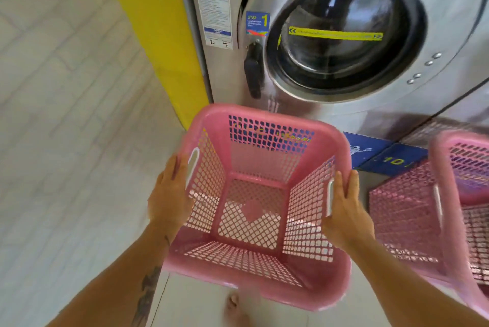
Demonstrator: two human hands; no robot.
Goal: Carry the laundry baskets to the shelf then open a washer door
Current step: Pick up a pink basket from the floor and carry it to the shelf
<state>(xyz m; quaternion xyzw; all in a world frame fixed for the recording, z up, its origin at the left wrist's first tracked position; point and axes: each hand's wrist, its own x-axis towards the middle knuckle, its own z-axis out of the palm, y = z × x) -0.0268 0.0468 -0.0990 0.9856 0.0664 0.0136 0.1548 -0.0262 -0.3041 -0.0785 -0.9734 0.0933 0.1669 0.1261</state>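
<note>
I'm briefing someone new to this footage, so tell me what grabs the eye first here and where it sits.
An empty pink laundry basket fills the lower centre, held by its sides between the left hand and right hand. Above it, upper right, the steel washer shows its round glass door shut, a yellow sticker strip across the glass. A second pink basket pokes in at the right edge.

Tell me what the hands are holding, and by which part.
The pink laundry basket: left hand on its left side, right hand on its right side, each grip beside a handle slot.
</note>
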